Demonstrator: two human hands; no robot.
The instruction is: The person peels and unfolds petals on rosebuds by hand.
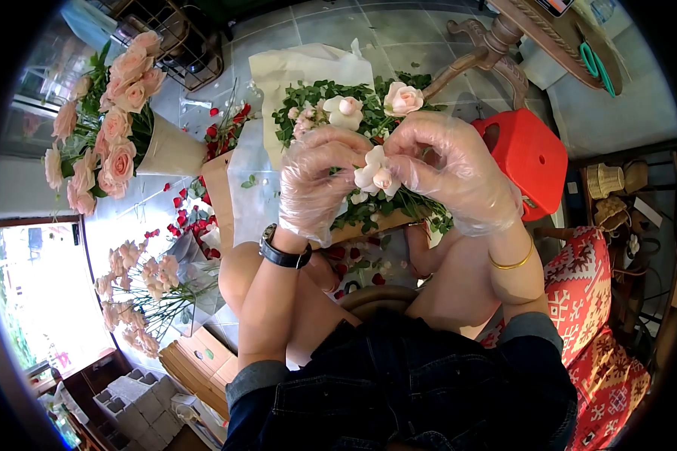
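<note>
Both my hands wear thin clear plastic gloves. Between them is a small pale rose (376,174) with white outer petals folded outward and a light pink centre. My left hand (312,180) has its fingers curled in, pinching the flower from the left side. From the right, my right hand (451,169) pinches it with thumb and bent fingertips. The rose's stem is hidden. Just beyond my hands lie leafy stems with another opened white rose (344,111), a peach rose (404,99) and small pink buds (306,119), resting on brown and white paper (308,64).
A white bucket (174,146) of pink roses (118,124) stands at left, with more pale roses (132,289) below it. Red petals (184,218) litter the tiled floor. At right are a red plastic stool (530,161), a wooden table leg (496,45) and green-handled scissors (597,68).
</note>
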